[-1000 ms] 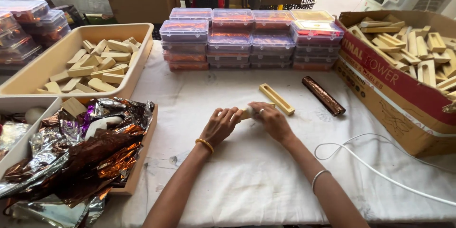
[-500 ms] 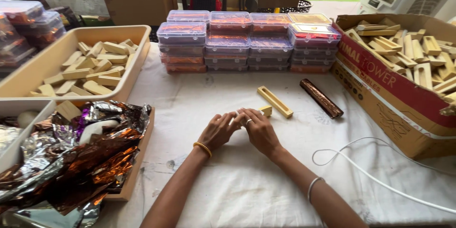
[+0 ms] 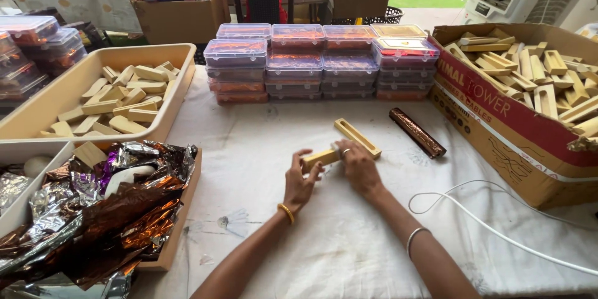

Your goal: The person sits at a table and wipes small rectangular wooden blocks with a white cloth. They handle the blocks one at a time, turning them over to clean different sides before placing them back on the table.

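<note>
While your left hand (image 3: 300,182) grips one end of a small wooden block (image 3: 321,158), your right hand (image 3: 357,165) covers the other end; the fingers of both hands are closed on it. The block sits just above the white cloth of the worktop (image 3: 324,237), near its middle. You wear a gold bangle (image 3: 286,213) on the left wrist and a silver bangle (image 3: 416,237) on the right.

Just beyond your right hand lies a slotted wooden holder (image 3: 357,137), flat on the cloth. A roll wrapped in brown foil (image 3: 417,132) lies near it, to the right. Stacked clear plastic boxes (image 3: 321,61) stand in a row at the far side. A cardboard box (image 3: 498,118) on the right holds many wooden pieces. A beige tray (image 3: 68,90) on the left holds more blocks. Crumpled foil sheets (image 3: 93,212) fill a tray at the near left. A white cable (image 3: 486,224) loops across the cloth on your right.
</note>
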